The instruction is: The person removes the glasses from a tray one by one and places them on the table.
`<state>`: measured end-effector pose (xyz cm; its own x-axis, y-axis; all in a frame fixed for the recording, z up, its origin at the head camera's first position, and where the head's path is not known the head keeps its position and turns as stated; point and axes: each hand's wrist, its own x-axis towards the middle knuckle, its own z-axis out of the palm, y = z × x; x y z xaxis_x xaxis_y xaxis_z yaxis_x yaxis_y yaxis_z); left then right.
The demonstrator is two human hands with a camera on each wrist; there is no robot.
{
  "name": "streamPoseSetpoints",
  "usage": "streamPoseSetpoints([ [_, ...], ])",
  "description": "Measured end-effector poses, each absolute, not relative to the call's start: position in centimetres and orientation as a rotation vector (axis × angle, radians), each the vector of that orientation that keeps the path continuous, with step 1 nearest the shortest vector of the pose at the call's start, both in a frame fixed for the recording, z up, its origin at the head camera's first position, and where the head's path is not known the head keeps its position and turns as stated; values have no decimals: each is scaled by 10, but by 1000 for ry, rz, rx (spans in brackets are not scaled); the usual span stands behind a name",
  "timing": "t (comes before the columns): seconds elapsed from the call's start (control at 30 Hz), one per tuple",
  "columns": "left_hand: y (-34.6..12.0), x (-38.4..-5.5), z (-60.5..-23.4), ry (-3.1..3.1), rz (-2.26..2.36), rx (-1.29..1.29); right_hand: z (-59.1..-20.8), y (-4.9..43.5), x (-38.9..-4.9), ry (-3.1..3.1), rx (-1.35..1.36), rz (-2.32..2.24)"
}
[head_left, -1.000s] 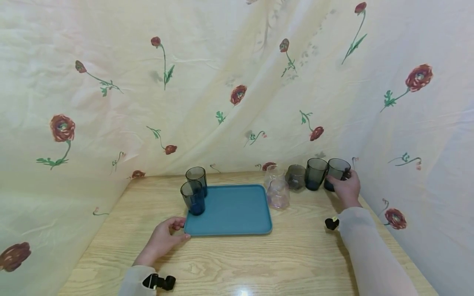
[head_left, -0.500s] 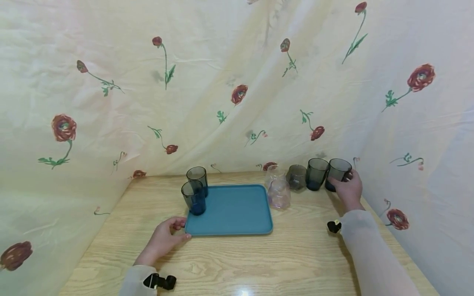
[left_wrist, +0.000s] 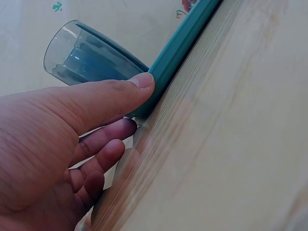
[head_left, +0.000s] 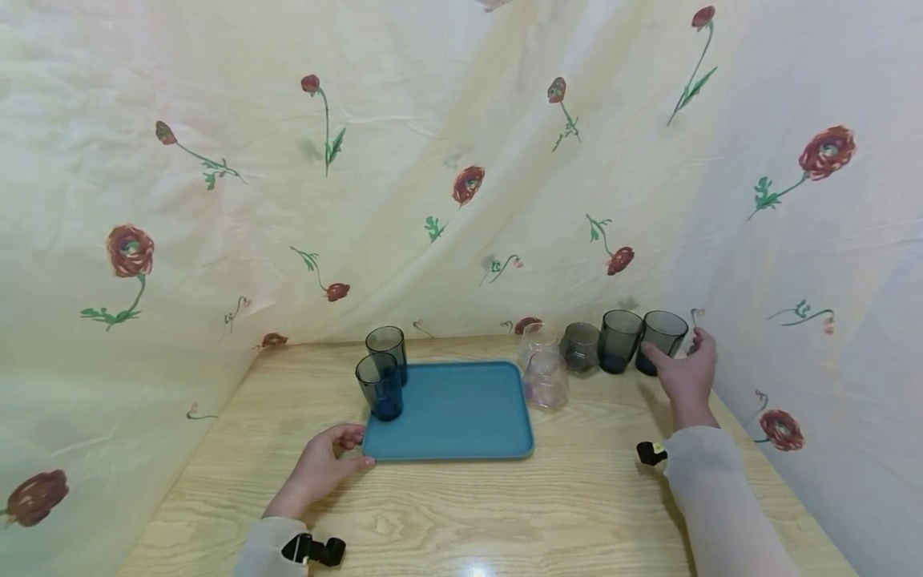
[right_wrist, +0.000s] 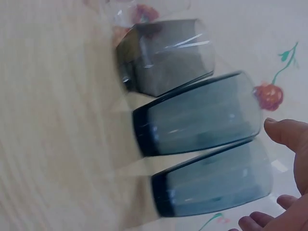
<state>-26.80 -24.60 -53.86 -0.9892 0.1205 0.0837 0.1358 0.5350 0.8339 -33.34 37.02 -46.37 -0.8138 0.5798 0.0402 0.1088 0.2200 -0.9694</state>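
Head: two dark glasses in tray
Left hand pinches tray; right hand spread by another glass, surface's far-right corner.

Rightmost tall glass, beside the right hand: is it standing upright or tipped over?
Upright. In the head view, the rightmost tall glass stands on its dark base on the table, its open rim facing up.

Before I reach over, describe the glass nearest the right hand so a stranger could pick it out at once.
On the wooden table, find the blue tray, then follow the glasses to the right of it. The tall smoky glass ends that line, upright. Its similar tall neighbour has glasses on both sides; this one has the right hand beside it.
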Motion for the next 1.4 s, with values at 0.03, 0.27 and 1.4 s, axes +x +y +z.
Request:
streamPoseSetpoints([
  [0.03, -246, -268, -538, -2738, -1491, -228, -461, 369, -333, -2099, -628, 1618],
  [0.27, -243, -268, -536, -2730, -1506, -224, -441, 354, -328, -2034, -520, 1565],
  [1.4, -245, -269, -538, -2729, -1493, -234, -418, 173, -329, -2040, 234, 1475],
])
